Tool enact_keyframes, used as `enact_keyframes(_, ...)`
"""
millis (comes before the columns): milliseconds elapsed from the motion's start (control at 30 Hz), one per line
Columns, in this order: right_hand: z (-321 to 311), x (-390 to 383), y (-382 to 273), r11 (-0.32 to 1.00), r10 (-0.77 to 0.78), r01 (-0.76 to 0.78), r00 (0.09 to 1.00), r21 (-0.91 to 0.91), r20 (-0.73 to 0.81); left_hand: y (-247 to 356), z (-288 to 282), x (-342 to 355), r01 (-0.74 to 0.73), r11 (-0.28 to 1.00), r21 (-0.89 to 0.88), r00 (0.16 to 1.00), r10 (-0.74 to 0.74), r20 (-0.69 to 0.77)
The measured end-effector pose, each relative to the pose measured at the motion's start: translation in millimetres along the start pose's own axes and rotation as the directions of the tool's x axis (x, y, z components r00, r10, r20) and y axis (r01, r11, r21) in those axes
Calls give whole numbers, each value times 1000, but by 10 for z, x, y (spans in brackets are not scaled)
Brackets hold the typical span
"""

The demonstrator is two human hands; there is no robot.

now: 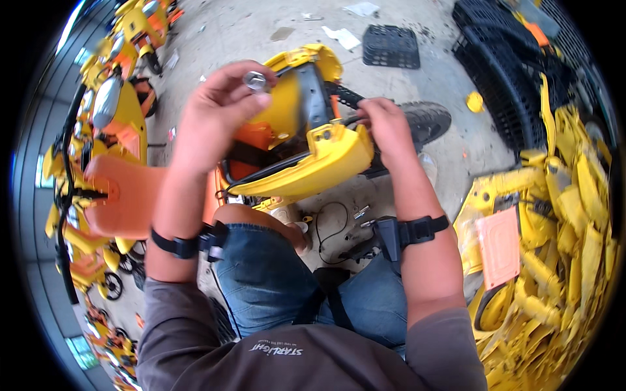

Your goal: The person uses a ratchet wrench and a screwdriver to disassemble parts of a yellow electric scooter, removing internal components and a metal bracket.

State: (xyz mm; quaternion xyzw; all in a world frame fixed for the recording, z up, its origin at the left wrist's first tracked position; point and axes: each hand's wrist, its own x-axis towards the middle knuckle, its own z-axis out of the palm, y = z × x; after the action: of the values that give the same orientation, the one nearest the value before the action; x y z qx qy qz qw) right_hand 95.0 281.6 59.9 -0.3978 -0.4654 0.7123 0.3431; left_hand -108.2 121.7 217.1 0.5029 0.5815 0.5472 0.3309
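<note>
In front of me is a scooter's rear end with yellow body panels [326, 159], dark frame rails and an orange part [251, 135] inside. Above its left side, my left hand [218, 107] is closed with a small round, shiny metal piece [255, 81] between thumb and fingers; its exact kind is not clear. On the far right side of the scooter, my right hand [388, 127] is closed, fingertips pinched beside a dark tube or cable by the panel's end. Whatever those fingertips hold is hidden. Beyond that hand lies the black rear tyre [427, 122].
An orange seat-like panel [130, 195] extends left. Yellow scooters [134, 98] line the left side. Yellow plastic panels [548, 260] are heaped at right, near stacked black crates [499, 78]. Another black crate [391, 47] sits ahead. A cable [319, 225] and tools lie between my feet.
</note>
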Motion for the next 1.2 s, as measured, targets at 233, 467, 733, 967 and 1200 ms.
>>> enact_keyframes(233, 239, -581, -207, 663, -640, 542, 768, -516, -16, -319, 485, -652, -218, 916, -336, 947, 115, -301)
enact_keyframes(467, 617, -1313, -431, 909, -334, 403, 861, -111, 384, -715, 603, -722, -75, 636, -768, 988, -60, -145)
enact_keyframes(733, 939, -1279, -388, 363, -649, 737, 639, -571, 413, -833, 520, -739, 185, 342, -921, 975, -178, 130)
enact_keyframes(967, 928, -1214, -326, 304, -691, 710, 623, -635, 366, -735, 394, -729, 108, 515, -851, 978, -206, -1)
enact_keyframes(1200, 430, -931, -393, 767, -555, 450, 823, -457, -122, -863, 90, -700, 46, 999, -27, 917, -53, -396)
